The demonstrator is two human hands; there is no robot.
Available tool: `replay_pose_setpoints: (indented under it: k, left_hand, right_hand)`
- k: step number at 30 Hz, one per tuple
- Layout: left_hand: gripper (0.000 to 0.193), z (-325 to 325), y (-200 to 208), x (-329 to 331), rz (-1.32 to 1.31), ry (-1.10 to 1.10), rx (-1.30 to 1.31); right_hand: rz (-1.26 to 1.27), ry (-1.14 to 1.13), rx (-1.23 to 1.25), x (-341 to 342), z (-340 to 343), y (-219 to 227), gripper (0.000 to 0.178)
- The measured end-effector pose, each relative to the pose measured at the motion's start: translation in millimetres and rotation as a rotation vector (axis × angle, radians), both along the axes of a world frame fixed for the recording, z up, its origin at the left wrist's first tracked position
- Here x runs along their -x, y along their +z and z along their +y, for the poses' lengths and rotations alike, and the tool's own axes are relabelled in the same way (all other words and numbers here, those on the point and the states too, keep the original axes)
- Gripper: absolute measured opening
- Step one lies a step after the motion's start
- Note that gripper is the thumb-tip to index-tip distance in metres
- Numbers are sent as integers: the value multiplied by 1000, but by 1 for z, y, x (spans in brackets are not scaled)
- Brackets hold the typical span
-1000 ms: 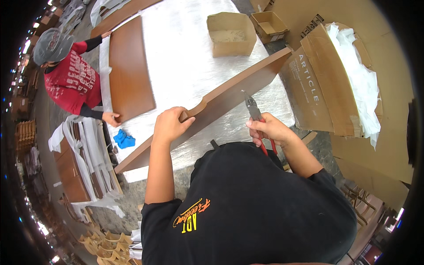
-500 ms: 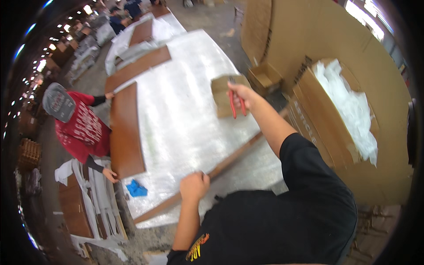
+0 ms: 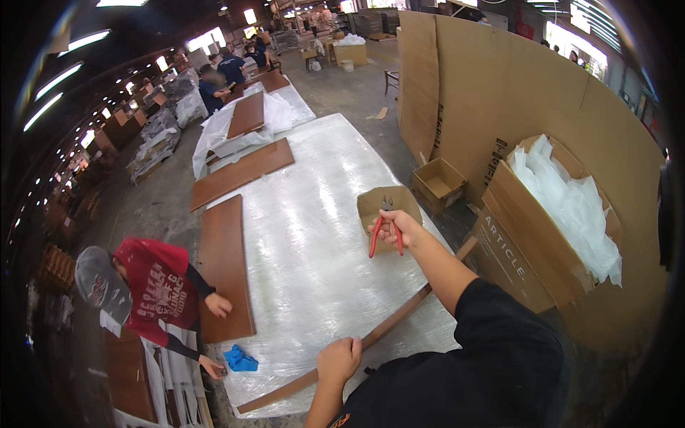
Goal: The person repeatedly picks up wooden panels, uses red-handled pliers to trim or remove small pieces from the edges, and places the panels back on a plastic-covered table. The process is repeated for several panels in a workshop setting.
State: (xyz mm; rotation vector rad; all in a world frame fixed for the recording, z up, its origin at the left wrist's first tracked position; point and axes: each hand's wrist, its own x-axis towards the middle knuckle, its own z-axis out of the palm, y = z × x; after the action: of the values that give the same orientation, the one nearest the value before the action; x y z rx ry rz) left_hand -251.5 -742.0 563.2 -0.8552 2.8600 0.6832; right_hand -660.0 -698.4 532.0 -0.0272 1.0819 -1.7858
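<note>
My right hand (image 3: 399,228) is closed round a pair of red-handled pliers (image 3: 376,244). Their handles are spread and the dark jaws point away from me, above a shallow open cardboard box (image 3: 367,205) on the table. In my left hand (image 3: 338,360) is a long, narrow brown wooden strip (image 3: 399,320), which the fist grips near its middle. The strip runs slantwise along the near side of the plastic-wrapped table (image 3: 307,285), with its far end past the right edge under my right forearm.
Brown wooden panels (image 3: 225,285) lie along the table's left side, where a co-worker in a red shirt (image 3: 160,292) leans in. A blue cloth (image 3: 240,359) sits at the near left corner. Cardboard boxes (image 3: 524,235) and a tall cardboard wall (image 3: 571,121) stand right.
My view has tilted up, bringing in more of the hall. Both my hands keep their holds. The co-worker has bent lower, one hand now over the panel's near part, the other near the blue cloth.
</note>
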Motion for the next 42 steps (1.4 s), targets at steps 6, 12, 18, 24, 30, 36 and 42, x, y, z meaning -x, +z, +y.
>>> replay_pose_setpoints:
  k: [6,12,18,24,30,36,42]
  left_hand:
    - [42,-29,-9,-12,-46,-132,8]
    - [39,-46,-33,-28,82,-126,49]
    - [38,-47,-29,-36,5,-127,73]
    - [37,-44,-29,-46,3,-132,80]
    - [37,-43,-33,-53,62,-121,52]
    - [39,-47,-34,-56,113,-149,81]
    - [39,-45,-29,-58,95,-132,58]
  right_hand:
    - [338,404,43,-122,105,79,32]
    - [482,721,-342,-254,163,36,32]
    - [460,719,-479,-311,156,-18,34]
    - [463,698,-521,-334,130,-40,32]
    - [453,587,-496,-341,122,-40,36]
    - [513,548,-564,-351,115,-44,51]
    - [290,471,-488,-363,116,-43,55]
